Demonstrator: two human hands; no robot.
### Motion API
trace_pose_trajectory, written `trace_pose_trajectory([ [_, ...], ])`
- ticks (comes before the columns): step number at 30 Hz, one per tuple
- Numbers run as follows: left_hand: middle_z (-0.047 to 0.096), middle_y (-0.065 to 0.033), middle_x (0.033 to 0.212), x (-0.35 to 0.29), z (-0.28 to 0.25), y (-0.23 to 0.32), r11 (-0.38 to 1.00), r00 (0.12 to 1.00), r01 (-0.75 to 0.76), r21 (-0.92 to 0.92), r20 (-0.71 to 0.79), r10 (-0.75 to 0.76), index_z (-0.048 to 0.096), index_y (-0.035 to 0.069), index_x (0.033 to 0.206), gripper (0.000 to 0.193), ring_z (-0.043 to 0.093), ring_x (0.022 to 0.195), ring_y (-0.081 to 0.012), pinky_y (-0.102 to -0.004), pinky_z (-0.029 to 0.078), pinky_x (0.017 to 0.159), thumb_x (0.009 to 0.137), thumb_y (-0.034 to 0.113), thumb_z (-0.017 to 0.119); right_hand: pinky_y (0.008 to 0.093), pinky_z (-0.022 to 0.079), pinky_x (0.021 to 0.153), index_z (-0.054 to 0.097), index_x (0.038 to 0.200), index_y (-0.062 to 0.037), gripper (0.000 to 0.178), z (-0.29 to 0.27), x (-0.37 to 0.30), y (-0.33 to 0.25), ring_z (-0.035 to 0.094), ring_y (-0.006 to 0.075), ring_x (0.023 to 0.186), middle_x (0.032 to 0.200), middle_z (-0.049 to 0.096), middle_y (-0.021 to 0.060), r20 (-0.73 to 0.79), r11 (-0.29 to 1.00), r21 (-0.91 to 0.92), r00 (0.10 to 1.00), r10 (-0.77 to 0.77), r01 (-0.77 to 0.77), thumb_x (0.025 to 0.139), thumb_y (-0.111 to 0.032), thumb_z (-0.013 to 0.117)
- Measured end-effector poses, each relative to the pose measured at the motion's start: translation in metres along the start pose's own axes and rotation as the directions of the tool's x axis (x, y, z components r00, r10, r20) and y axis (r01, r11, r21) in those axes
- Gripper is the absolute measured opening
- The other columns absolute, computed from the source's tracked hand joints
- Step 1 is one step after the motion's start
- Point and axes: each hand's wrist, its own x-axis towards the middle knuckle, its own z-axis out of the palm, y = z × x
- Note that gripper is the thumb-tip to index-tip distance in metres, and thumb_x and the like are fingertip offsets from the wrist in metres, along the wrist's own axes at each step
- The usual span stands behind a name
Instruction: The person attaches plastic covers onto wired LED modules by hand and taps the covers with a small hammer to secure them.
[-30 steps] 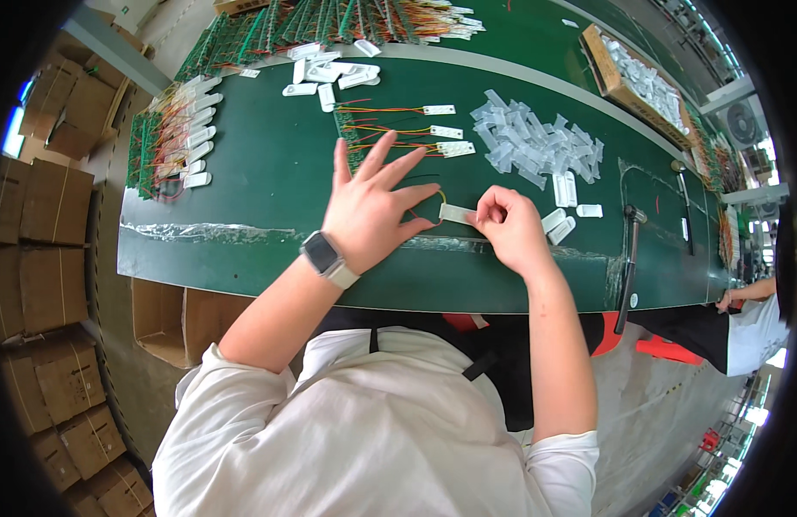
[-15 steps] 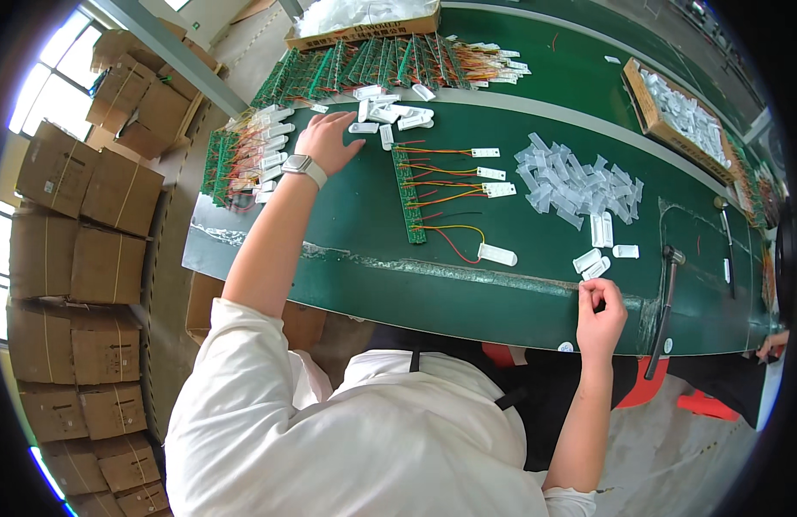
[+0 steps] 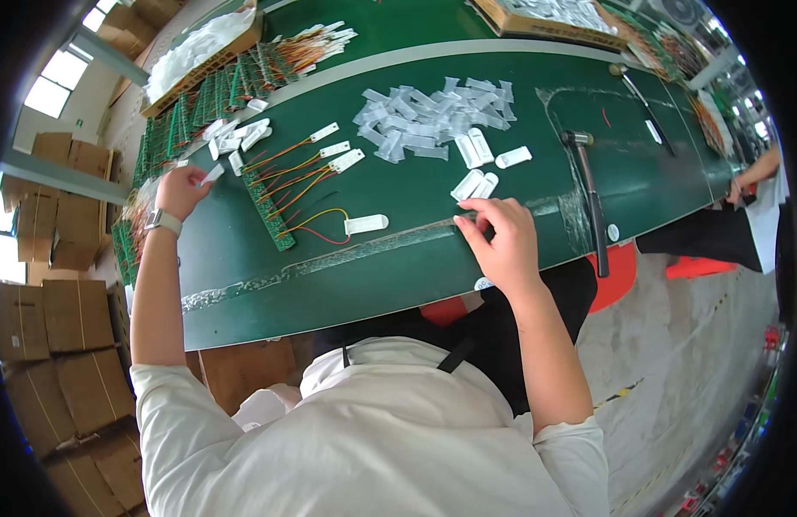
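My left hand [image 3: 183, 191] pinches a small white plastic housing [image 3: 213, 175] at the left, near a heap of similar white housings [image 3: 239, 136]. My right hand [image 3: 506, 241] is over the front of the bench, thumb and forefinger curved and slightly apart, just short of a pair of white housings [image 3: 474, 185]. Between my hands lies a green circuit board strip [image 3: 267, 209] with red, yellow and black wires. Its upper wires end in flat white pieces [image 3: 346, 160]; the lowest pair runs to a rounded white housing [image 3: 365, 224].
A pile of clear plastic pieces [image 3: 433, 116] lies beyond my right hand, with more white housings [image 3: 513, 157] beside it. A hammer [image 3: 586, 189] rests at the right. Wired boards [image 3: 217, 95] and cardboard trays [image 3: 204, 56] line the back. Another person's hand [image 3: 752, 177] is far right.
My view has turned to the right. My left hand has drawn back from the heap with a white housing in its fingers. My right hand has moved close to the pair of housings.
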Motion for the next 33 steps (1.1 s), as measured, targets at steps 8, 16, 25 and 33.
trace_pose_trajectory([
  [8, 0.080, -0.0084, 0.092, -0.035, -0.051, 0.102, 0.954, 0.985, -0.050, -0.295, -0.170, -0.001, 0.083, 0.008, 0.102, 0.033, 0.075, 0.081, -0.0166, -0.0318, 0.058, 0.077, 0.081, 0.034, 0.086, 0.0386, 0.044, 0.072, 0.077, 0.099, -0.0140, 0.012, 0.001, 0.002, 0.005, 0.059, 0.0212, 0.075, 0.073, 0.066, -0.0022, 0.004, 0.998, 0.029, 0.999, 0.049, -0.049, 0.089, -0.019, 0.081],
  [16, 0.077, -0.0083, 0.094, -0.074, -0.029, 0.263, 0.792, 0.864, -0.492, -0.363, -0.315, 0.393, 0.080, 0.008, 0.093, 0.023, 0.071, 0.092, -0.0267, -0.0382, 0.059, 0.083, 0.072, 0.015, 0.087, 0.0290, 0.054, 0.072, 0.072, 0.130, -0.0062, 0.041, 0.038, 0.045, -0.065, 0.068, 0.0128, 0.078, 0.089, 0.075, 0.0050, 0.255, 0.800, 0.508, 0.943, 0.215, -0.320, 0.092, -0.017, 0.082],
  [25, 0.068, -0.0096, 0.113, -0.126, -0.011, 0.234, 0.969, 0.940, -0.155, -0.191, -0.331, 0.085, 0.077, 0.011, 0.123, 0.047, 0.063, 0.104, -0.0307, -0.0417, 0.055, 0.092, 0.079, 0.024, 0.087, 0.0267, 0.055, 0.069, 0.077, 0.120, -0.0062, 0.027, 0.045, 0.047, -0.033, 0.068, 0.0087, 0.074, 0.087, 0.077, 0.0054, 0.283, 0.806, 0.385, 0.889, 0.360, -0.449, 0.093, -0.007, 0.078],
  [33, 0.066, -0.0107, 0.128, -0.167, -0.004, 0.177, 0.990, 0.982, -0.013, -0.142, -0.190, -0.014, 0.077, 0.015, 0.124, 0.039, 0.061, 0.118, -0.0340, -0.0433, 0.053, 0.100, 0.085, 0.017, 0.079, 0.0308, 0.049, 0.069, 0.078, 0.123, -0.0092, 0.028, 0.030, 0.067, -0.037, 0.060, 0.0176, 0.073, 0.088, 0.064, 0.0080, 0.420, 0.933, 0.246, 0.897, 0.140, -0.261, 0.098, -0.001, 0.067],
])
